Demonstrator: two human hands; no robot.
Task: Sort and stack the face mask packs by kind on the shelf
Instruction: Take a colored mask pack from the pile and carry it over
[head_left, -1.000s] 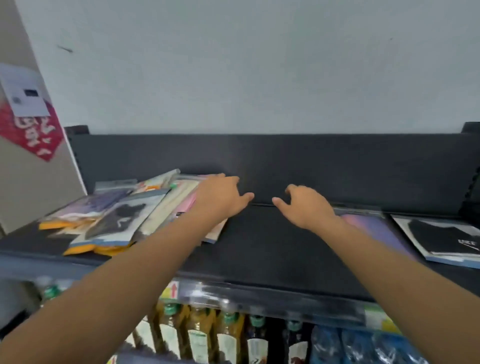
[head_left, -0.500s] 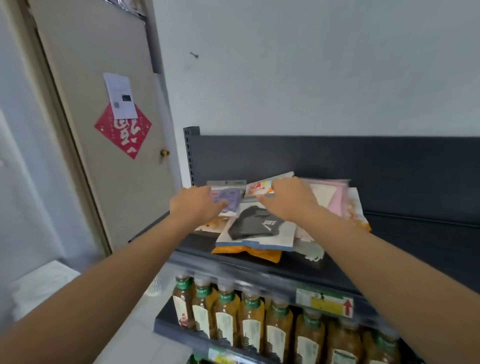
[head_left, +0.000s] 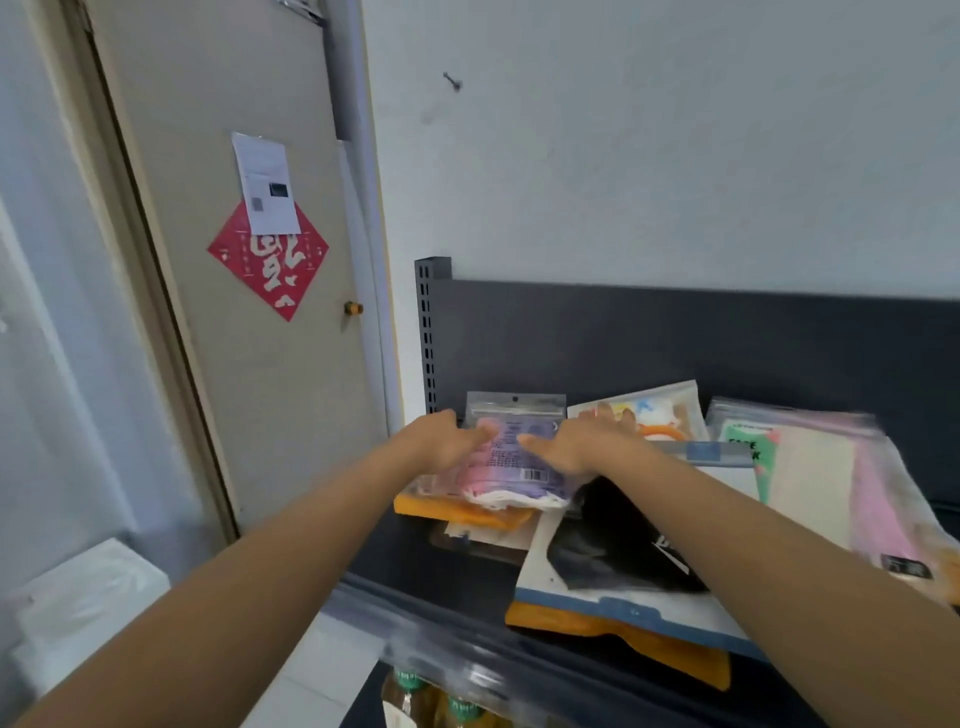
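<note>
A loose heap of face mask packs lies at the left end of the dark shelf (head_left: 457, 577). On top at the left is a clear pack with a pink and purple mask (head_left: 511, 457). My left hand (head_left: 441, 441) touches its left edge and my right hand (head_left: 576, 447) its right edge, fingers spread on it. Under it lie orange packs (head_left: 457, 512). To the right are a black mask pack with a blue strip (head_left: 613, 561), a colourful child-print pack (head_left: 654, 413) behind my right hand, and a pale pink and cream pack (head_left: 831, 483).
The shelf's perforated upright (head_left: 428, 332) and dark back panel (head_left: 675, 338) close off the rear. A beige door (head_left: 249, 312) with a red paper diamond (head_left: 267, 260) stands at left. Bottles (head_left: 410, 696) fill the shelf below.
The view has swung left and closer to the heap. Both hands moved from the black pack and its neighbour onto the pink and purple pack at the heap's left end.
</note>
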